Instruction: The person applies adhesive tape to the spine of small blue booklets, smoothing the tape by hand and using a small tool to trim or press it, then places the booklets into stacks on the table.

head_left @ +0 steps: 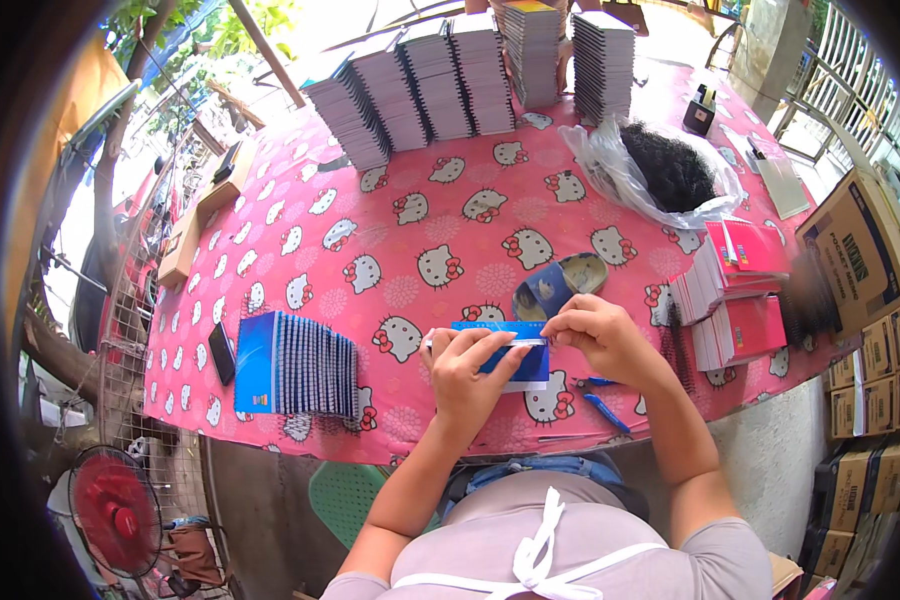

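A small blue notebook (528,367) with white pages lies at the near edge of the table, in front of me. My left hand (467,370) is closed on it, the thumb and fingers pinching its upper part. At the notebook's right end, my right hand (600,340) has its thumb and forefinger pressed together; anything between them is too small to make out. Just below that hand lie blue-handled pliers (606,409). Beyond the notebook rests a blue slipper (560,287). A row of blue spiral notebooks (295,364) stands to the left.
Tall stacks of spiral notebooks (425,85) stand at the far side. A plastic bag (582,160) holds black wire coils (670,168). Pink-covered notebooks (750,325) are piled at the right, near cardboard boxes (860,255). A phone (221,353) lies at the left edge, above a red fan (117,512).
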{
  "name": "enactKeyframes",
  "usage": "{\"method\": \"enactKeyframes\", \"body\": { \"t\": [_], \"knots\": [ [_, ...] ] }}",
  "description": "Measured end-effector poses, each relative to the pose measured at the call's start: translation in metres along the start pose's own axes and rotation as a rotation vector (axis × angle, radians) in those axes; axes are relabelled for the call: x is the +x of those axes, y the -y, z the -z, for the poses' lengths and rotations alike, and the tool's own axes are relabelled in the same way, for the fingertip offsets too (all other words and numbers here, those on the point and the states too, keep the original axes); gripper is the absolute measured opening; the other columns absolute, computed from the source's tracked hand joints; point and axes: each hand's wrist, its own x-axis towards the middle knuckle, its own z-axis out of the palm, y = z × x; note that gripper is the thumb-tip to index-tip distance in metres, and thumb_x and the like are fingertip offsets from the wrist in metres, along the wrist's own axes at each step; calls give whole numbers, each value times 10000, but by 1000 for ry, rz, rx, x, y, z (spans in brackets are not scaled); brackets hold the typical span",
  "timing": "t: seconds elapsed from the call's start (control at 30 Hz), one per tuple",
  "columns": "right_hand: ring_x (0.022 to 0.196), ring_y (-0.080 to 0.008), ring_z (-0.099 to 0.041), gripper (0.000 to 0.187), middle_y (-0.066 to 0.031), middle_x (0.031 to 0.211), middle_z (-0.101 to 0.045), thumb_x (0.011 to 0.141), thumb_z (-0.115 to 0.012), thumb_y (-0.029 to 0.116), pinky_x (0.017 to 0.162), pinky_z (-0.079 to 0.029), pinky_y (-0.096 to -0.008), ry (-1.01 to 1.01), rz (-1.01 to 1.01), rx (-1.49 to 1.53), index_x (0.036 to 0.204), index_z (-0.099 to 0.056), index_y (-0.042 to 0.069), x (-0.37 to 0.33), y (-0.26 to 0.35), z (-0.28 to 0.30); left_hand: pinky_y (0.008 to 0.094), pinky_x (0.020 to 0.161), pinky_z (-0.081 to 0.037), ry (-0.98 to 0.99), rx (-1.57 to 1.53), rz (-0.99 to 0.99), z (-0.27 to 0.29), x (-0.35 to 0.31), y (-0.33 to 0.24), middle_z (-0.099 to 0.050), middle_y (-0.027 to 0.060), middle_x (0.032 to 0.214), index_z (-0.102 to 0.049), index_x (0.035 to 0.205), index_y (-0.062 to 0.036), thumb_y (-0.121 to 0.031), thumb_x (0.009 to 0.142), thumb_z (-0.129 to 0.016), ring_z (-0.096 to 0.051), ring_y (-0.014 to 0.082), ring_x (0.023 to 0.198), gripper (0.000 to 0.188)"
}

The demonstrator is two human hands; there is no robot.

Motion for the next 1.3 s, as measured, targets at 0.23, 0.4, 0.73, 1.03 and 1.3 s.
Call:
{"method": "enactKeyframes", "body": {
  "t": [0.23,0.4,0.73,1.03,1.3],
  "knots": [
    [739,-288,-617,230,-73,853,-558,808,-697,193,601,-488,-415,-75,-33,-321,963,-562,90,-4,22,-15,387,844,-333,11,-12,20,-4,-5,9,-663,-29,847,-733,879,-175,-251,676,-806,-528,186,825,229],
    [715,-273,-611,249,-78,846,-551,797,-710,219,579,-482,-389,-67,-25,-413,954,-570,85,-5,25,-24,382,828,-336,8,-38,24,-5,-10,12,-666,-28,863,-731,886,-184,-210,662,-801,-529,185,826,237],
    [752,-275,-593,164,-80,742,-549,800,-695,168,605,-481,-385,-210,-16,-365,814,-587,45,5,43,-32,376,811,-336,16,-12,26,0,-12,9,-667,-35,856,-734,893,-190,-199,667,-794,-526,170,815,235],
    [978,-303,-612,233,-147,1009,-641,837,-627,128,834,-500,-386,149,-223,-179,1058,-640,55,30,-32,12,325,710,-410,-19,-20,-68,3,-12,9,-679,20,819,-745,910,-123,-132,631,-828,-512,188,757,291],
    [979,-283,-622,456,-138,1028,-636,682,-761,160,831,-515,-392,-105,-342,-449,1088,-575,69,6,-127,3,370,781,-371,-37,-45,-52,-6,-1,13,-642,8,802,-648,815,-120,-236,634,-832,-569,203,825,283]
  ]
}}
